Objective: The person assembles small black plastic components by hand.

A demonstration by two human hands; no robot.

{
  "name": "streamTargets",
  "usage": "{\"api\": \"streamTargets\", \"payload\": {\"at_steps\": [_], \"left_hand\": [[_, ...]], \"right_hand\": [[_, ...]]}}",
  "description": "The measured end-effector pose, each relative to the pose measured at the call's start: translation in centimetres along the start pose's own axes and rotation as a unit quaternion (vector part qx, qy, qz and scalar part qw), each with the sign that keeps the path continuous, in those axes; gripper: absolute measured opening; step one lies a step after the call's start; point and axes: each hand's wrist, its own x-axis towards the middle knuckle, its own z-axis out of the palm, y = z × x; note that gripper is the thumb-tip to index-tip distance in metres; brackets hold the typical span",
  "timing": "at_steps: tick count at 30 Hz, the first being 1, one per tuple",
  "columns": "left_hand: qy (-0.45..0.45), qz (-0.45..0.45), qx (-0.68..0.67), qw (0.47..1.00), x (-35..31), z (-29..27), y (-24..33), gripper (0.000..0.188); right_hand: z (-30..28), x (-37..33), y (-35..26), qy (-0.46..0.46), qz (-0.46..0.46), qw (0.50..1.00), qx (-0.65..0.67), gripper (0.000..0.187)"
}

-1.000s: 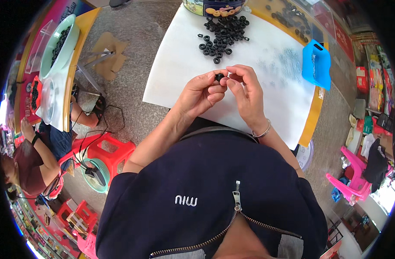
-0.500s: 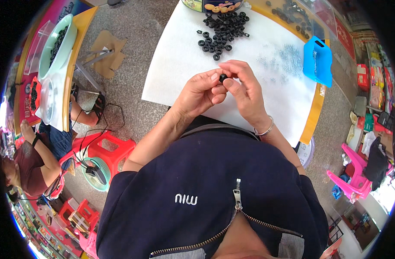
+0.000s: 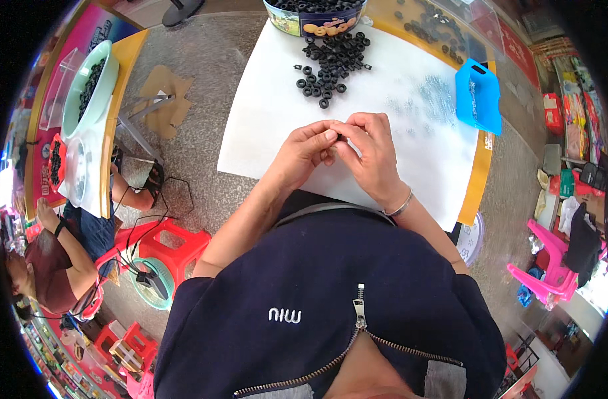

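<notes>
My left hand (image 3: 308,149) and my right hand (image 3: 370,156) meet above the near part of a white sheet (image 3: 264,126). Between their fingertips sits a small black part (image 3: 339,137), mostly covered by fingers. Both hands are closed on it in a pinch. Just beyond my fingers lies a loose pile of small black rings (image 3: 334,60), with a few square pieces among them. A decorated tub (image 3: 317,25) full of black pieces stands behind the pile. To the right, a blue scoop-like tray (image 3: 478,100) holds tiny clear or silvery bits.
Many tiny bluish bits (image 3: 437,96) are scattered on the sheet beside the blue tray. A clear bin (image 3: 437,30) with black pieces stands at the far right. On the left, a person (image 3: 58,266) sits at another table with a pale green basin (image 3: 104,86); a red stool (image 3: 171,246) is nearby.
The whole view has shifted, so the table contents sit lower and the tub shows more. My fingers have closed further over the black part, now less visible.
</notes>
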Motion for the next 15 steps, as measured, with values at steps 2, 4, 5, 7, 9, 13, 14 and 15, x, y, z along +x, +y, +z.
{"api": "streamTargets", "payload": {"at_steps": [2, 4, 5, 7, 9, 13, 14, 15], "left_hand": [[0.011, 0.002, 0.019, 1.0, 0.08, 0.12, 0.16, 0.029], [0.006, -0.001, 0.016, 1.0, 0.12, 0.01, 0.21, 0.029], [0.007, -0.002, 0.015, 1.0, 0.19, -0.18, 0.15, 0.029], [-0.017, 0.008, -0.017, 1.0, 0.32, -0.42, -0.01, 0.029], [-0.002, 0.001, -0.016, 1.0, 0.29, -0.11, 0.12, 0.028], [0.032, -0.009, -0.002, 0.999, 0.15, 0.24, 0.26, 0.026], [0.033, -0.009, -0.003, 0.999, 0.18, 0.16, 0.16, 0.026], [0.049, -0.007, -0.001, 0.999, 0.26, 0.03, 0.03, 0.025]], "right_hand": [[0.07, 0.04, 0.36, 0.012, -0.009, 1.0, 0.007, 0.029], [0.24, -0.12, 0.68, 0.008, 0.006, 1.0, 0.018, 0.025], [0.34, -0.12, 0.67, 0.007, 0.007, 1.0, 0.019, 0.025], [0.55, -0.15, 0.65, 0.013, 0.068, 0.996, 0.058, 0.021], [0.59, -0.3, 0.9, 0.024, 0.104, 0.989, 0.107, 0.02], [0.82, -0.76, 1.08, 0.024, 0.211, 0.945, 0.25, 0.02], [0.8, -0.78, 0.99, 0.023, 0.211, 0.944, 0.251, 0.02], [0.7, -0.69, 0.81, 0.017, 0.209, 0.947, 0.242, 0.02]]}}
